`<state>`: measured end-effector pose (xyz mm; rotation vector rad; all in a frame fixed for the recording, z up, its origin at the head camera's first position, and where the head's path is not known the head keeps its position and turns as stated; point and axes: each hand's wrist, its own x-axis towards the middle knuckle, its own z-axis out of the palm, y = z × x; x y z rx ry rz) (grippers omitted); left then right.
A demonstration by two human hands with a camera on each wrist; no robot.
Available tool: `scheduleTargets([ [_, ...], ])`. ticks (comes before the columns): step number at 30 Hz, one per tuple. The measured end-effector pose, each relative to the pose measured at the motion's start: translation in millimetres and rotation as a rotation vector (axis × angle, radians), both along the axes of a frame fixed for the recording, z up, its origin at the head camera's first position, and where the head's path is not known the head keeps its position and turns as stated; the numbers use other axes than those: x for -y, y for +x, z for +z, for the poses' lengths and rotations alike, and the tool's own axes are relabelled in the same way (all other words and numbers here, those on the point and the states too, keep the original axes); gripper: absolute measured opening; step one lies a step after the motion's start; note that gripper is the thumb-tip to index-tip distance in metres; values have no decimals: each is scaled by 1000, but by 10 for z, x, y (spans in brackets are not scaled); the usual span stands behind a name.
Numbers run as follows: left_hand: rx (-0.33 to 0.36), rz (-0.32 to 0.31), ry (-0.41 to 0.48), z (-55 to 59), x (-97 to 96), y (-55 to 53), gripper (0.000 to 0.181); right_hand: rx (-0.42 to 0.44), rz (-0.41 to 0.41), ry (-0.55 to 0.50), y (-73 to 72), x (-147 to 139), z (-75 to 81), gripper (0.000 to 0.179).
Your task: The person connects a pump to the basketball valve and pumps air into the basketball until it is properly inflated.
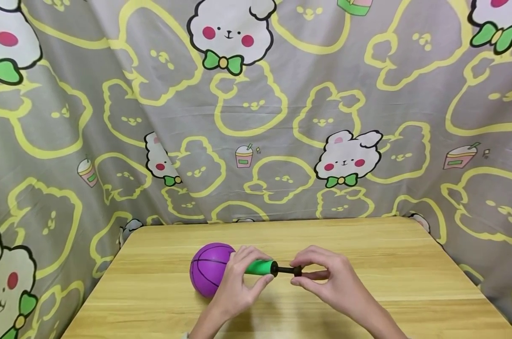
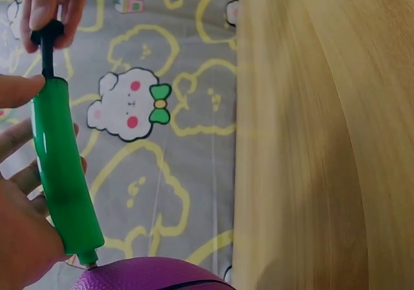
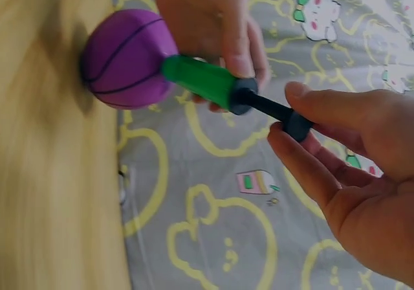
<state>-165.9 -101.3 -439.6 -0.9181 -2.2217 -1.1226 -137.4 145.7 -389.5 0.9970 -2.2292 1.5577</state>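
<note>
A small purple ball (image 1: pixel 209 269) with black basketball lines sits on the wooden table. A green hand pump (image 2: pixel 68 167) reaches from it, its narrow end meeting the ball's surface in the left wrist view. My left hand (image 1: pixel 240 280) holds the green barrel, thumb near the black cap. With thumb and fingers my right hand (image 1: pixel 334 278) pinches the black plunger knob (image 3: pixel 297 125). Part of the black rod shows between cap and knob, so the plunger is partly drawn out. In the head view the left hand hides the pump's narrow end.
The light wooden table (image 1: pixel 163 301) spreads around the ball and both hands. A grey curtain (image 1: pixel 264 117) with yellow outlines and white cartoon animals hangs behind the table and along its sides.
</note>
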Motion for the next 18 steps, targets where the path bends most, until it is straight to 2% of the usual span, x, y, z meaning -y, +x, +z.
scheduleTargets([
  [6, -3, -8, -4, 0, 7, -13, 28, -24, 18, 19, 51, -146, 119, 24],
  [13, -65, -2, 18, 18, 64, -46, 29, -51, 39, 1, 100, -346, 238, 27],
  [18, -71, -18, 35, 30, 81, -59, 28, -69, 51, -1, 114, -427, 285, 30],
])
